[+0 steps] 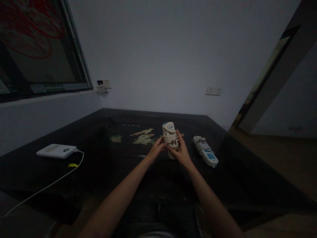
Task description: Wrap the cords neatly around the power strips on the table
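A white power strip (pixel 169 127) stands roughly upright in front of me, its white cord wound several times round its middle. Dark plug prongs show on the front of the windings. My left hand (pixel 158 147) closes on its left side, fingers against the cord. On the other side, my right hand (pixel 182 151) grips it, with the thumb across the lower front. Its lower end shows below my hands; whether it touches the table is unclear. A second white power strip (pixel 207 153) with a blue label and a wound cord lies to the right of my right hand.
The black table (pixel 104 178) has a gold bird and leaf pattern. At its left lies a white power bank (pixel 56 151) with a white cable (pixel 58 180) running off the front edge, near a yellow scrap (pixel 73 165). Wall sockets (pixel 213 91) are behind the table.
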The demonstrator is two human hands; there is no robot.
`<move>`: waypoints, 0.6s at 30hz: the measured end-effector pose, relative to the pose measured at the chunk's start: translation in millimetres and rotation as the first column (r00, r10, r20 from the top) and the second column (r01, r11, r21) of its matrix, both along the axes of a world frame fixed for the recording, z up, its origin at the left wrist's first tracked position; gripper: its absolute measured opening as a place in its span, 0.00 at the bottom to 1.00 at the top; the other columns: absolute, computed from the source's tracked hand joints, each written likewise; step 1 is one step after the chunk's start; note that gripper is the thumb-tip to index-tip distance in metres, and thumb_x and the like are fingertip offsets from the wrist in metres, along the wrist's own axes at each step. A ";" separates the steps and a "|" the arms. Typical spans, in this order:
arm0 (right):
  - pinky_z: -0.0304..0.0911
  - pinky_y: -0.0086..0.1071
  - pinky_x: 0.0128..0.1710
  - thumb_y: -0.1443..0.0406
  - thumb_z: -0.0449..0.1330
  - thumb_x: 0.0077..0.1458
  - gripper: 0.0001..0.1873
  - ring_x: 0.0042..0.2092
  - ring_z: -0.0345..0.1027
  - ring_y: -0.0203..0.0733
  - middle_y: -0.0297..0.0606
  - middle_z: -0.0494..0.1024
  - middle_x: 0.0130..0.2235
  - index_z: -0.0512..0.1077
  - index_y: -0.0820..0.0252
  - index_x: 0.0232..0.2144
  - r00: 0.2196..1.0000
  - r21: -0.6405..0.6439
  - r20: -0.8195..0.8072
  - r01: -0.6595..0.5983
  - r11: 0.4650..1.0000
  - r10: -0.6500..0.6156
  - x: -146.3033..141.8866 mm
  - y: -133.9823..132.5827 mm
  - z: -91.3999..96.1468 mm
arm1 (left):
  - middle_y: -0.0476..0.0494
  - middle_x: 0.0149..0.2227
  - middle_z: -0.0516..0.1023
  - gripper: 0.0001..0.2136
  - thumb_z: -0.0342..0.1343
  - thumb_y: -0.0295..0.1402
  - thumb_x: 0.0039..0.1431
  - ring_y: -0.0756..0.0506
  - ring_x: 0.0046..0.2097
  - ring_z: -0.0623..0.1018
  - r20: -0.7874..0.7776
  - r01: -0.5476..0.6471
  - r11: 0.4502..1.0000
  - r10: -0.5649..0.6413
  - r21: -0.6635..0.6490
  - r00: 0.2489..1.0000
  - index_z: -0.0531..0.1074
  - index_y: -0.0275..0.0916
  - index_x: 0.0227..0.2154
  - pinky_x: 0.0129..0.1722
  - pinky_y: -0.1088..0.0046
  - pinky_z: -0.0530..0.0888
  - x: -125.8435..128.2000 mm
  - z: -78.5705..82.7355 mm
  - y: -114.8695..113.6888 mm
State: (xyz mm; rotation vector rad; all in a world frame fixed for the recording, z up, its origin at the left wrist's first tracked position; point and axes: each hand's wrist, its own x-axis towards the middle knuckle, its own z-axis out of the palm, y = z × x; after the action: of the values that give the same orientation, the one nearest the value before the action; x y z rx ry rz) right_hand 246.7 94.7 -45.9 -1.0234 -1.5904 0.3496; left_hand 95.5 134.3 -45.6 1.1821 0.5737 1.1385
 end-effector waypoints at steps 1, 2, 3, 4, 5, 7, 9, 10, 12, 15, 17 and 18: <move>0.48 0.45 0.62 0.59 0.63 0.50 0.45 0.64 0.50 0.50 0.47 0.54 0.64 0.48 0.57 0.65 0.999 0.000 -0.052 0.003 1.000 -0.003 0.5 0.9 0.2 | 0.38 0.56 0.70 0.24 0.63 0.36 0.47 0.36 0.54 0.71 -0.012 0.016 1.000 -0.016 0.003 1.000 0.70 0.40 0.50 0.48 0.60 0.72 -0.2 -0.8 0.2; 0.47 0.45 0.63 0.59 0.62 0.50 0.44 0.64 0.49 0.50 0.46 0.53 0.65 0.49 0.57 0.65 0.994 -0.003 -0.113 0.000 1.000 0.000 0.1 1.3 0.6 | 0.38 0.57 0.68 0.25 0.62 0.38 0.48 0.36 0.55 0.71 -0.019 0.027 1.000 -0.027 0.005 0.999 0.69 0.40 0.51 0.48 0.60 0.72 0.0 -1.5 0.3; 0.47 0.44 0.63 0.58 0.62 0.51 0.43 0.64 0.49 0.49 0.45 0.53 0.65 0.49 0.56 0.65 0.983 -0.012 -0.184 -0.014 1.000 0.012 -1.1 1.2 1.3 | 0.37 0.59 0.66 0.26 0.62 0.40 0.49 0.36 0.56 0.70 -0.025 0.032 0.999 -0.032 0.009 0.999 0.68 0.41 0.52 0.48 0.61 0.72 0.7 -2.0 0.0; 0.49 0.44 0.62 0.57 0.61 0.52 0.42 0.64 0.51 0.48 0.43 0.54 0.65 0.48 0.55 0.65 0.963 -0.026 -0.268 -0.037 0.999 0.028 -3.0 0.8 2.2 | 0.37 0.61 0.64 0.27 0.60 0.42 0.51 0.36 0.56 0.70 -0.033 0.031 0.999 -0.030 0.019 0.999 0.66 0.42 0.54 0.49 0.61 0.72 1.9 -2.5 -0.5; 0.52 0.44 0.60 0.56 0.60 0.52 0.42 0.62 0.54 0.48 0.42 0.55 0.64 0.46 0.52 0.65 0.932 -0.043 -0.359 -0.067 0.997 0.047 -5.2 0.1 3.2 | 0.37 0.62 0.61 0.29 0.59 0.44 0.52 0.37 0.56 0.70 -0.049 0.023 0.999 -0.021 0.038 0.999 0.64 0.42 0.56 0.49 0.60 0.71 3.6 -3.1 -1.3; 0.61 0.42 0.55 0.56 0.58 0.54 0.43 0.58 0.62 0.46 0.40 0.59 0.63 0.42 0.47 0.66 0.844 -0.077 -0.533 -0.118 0.990 0.059 -9.3 -1.6 5.5 | 0.36 0.64 0.58 0.32 0.59 0.45 0.52 0.37 0.56 0.70 -0.116 -0.005 0.991 0.020 0.133 0.993 0.60 0.42 0.59 0.50 0.60 0.71 7.5 -4.8 -3.5; 0.66 0.41 0.51 0.56 0.58 0.54 0.43 0.54 0.66 0.44 0.39 0.61 0.61 0.39 0.43 0.65 0.754 -0.099 -0.656 -0.130 0.987 0.033 -11.5 -2.7 6.9 | 0.34 0.62 0.60 0.35 0.60 0.43 0.52 0.38 0.55 0.70 -0.261 -0.004 0.955 0.085 0.296 0.961 0.56 0.40 0.61 0.51 0.61 0.70 10.9 -7.1 -6.5; 0.67 0.41 0.50 0.56 0.58 0.54 0.44 0.54 0.67 0.44 0.38 0.62 0.61 0.38 0.42 0.65 0.719 -0.106 -0.695 -0.127 0.986 0.017 -11.8 -2.7 7.1 | 0.34 0.61 0.63 0.34 0.60 0.41 0.52 0.39 0.55 0.71 -0.360 0.019 0.926 0.128 0.378 0.924 0.57 0.39 0.60 0.51 0.63 0.70 12.0 -8.0 -8.4; 0.68 0.42 0.49 0.55 0.59 0.53 0.45 0.54 0.67 0.44 0.38 0.61 0.61 0.37 0.41 0.65 0.677 -0.118 -0.736 -0.119 0.986 -0.007 -12.0 -1.9 5.8 | 0.37 0.54 0.71 0.27 0.57 0.39 0.55 0.42 0.52 0.74 -0.530 0.085 0.869 0.217 0.487 0.820 0.61 0.38 0.57 0.50 0.67 0.70 12.9 -8.5 -13.1; 0.67 0.43 0.50 0.53 0.58 0.53 0.46 0.56 0.65 0.45 0.39 0.60 0.62 0.35 0.42 0.65 0.680 -0.118 -0.733 -0.105 0.987 -0.015 -15.1 1.1 0.0 | 0.41 0.46 0.77 0.17 0.54 0.37 0.57 0.43 0.47 0.76 -0.644 0.105 0.835 0.328 0.539 0.691 0.69 0.39 0.48 0.46 0.70 0.71 12.3 -5.4 -22.0; 0.64 0.43 0.53 0.52 0.58 0.54 0.46 0.58 0.62 0.44 0.39 0.58 0.63 0.34 0.43 0.65 0.697 -0.101 -0.717 -0.100 0.990 -0.003 -19.3 3.2 -5.1 | 0.40 0.44 0.78 0.16 0.55 0.37 0.55 0.41 0.45 0.77 -0.675 0.078 0.826 0.397 0.558 0.622 0.70 0.40 0.47 0.43 0.68 0.71 12.0 -1.1 -27.8; 0.62 0.43 0.55 0.51 0.57 0.54 0.46 0.59 0.61 0.43 0.39 0.57 0.64 0.34 0.44 0.66 0.705 -0.098 -0.710 -0.102 0.990 0.002 -21.4 4.2 -7.4 | 0.39 0.43 0.78 0.17 0.55 0.37 0.55 0.39 0.44 0.77 -0.690 0.063 0.820 0.434 0.569 0.579 0.69 0.39 0.46 0.42 0.67 0.71 11.7 1.7 -30.1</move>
State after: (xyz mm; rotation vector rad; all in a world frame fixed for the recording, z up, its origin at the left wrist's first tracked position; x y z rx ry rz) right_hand 225.3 98.8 -53.3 -0.7913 -0.8898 0.7956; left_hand 107.2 104.1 -43.9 2.2352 1.1469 0.9124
